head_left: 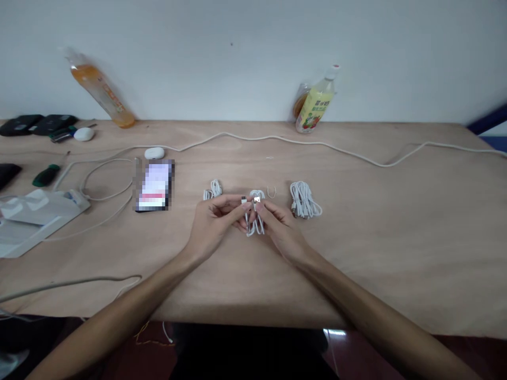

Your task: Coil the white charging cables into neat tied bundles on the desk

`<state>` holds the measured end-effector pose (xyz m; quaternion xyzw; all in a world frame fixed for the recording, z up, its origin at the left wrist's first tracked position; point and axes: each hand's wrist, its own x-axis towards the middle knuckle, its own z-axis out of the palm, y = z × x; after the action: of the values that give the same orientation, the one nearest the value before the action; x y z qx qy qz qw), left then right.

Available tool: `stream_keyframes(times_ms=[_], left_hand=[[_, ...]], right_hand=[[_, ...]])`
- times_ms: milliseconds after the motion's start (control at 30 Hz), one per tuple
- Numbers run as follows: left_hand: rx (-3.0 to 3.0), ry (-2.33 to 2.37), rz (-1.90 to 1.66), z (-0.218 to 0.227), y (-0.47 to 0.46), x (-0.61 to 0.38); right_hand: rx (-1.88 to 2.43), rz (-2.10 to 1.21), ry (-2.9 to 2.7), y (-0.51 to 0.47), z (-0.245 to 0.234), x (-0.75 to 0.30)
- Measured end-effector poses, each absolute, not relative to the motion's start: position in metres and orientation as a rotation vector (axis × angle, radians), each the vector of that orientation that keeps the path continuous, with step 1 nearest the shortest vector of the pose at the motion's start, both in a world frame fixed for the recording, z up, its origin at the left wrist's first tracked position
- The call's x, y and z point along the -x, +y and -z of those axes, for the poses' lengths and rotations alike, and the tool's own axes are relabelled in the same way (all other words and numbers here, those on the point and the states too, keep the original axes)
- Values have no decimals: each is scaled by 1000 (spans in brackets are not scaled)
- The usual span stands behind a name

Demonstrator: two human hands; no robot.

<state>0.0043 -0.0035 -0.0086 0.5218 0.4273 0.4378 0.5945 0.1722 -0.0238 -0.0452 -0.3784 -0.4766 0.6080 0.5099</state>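
Note:
A coiled white USB cable (256,224) sits between both hands over the middle of the wooden table (396,232). My left hand (216,219) pinches one small plug end, and my right hand (277,224) pinches the metal USB plug end. Both plugs point up, close together. A second white cable bundle (213,190) lies just behind my left hand. A third bundle (304,200) lies to the right of my right hand. A small twist tie (271,192) rests on the table behind the held cable.
A phone (154,186) lies to the left, with a white earbud case (154,153) behind it. Two drink bottles (101,89) (315,103) lean at the wall. A long white cord (356,155) crosses the table. A screwdriver (49,173), a white bag (35,214) and dark cases (35,124) are far left.

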Motion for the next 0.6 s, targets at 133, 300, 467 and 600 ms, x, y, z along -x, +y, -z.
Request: stream_keyframes(times_ms=[133,300,467,600], left_hand=[[-1161,985,-1000,10,-1,-3],[-1160,983,-956,12,0,-3],[-1198,970,-952,13,0,-2],[-1218,972,-955,12,1,-1]], right_hand=[[969,-1405,-1099,-26,47,-171],[1033,-1352,-1101,-28,44,-172],[1054,-1322,-1094,-29,42,-171],[1036,-1304,-1101,-29,43,-170]])
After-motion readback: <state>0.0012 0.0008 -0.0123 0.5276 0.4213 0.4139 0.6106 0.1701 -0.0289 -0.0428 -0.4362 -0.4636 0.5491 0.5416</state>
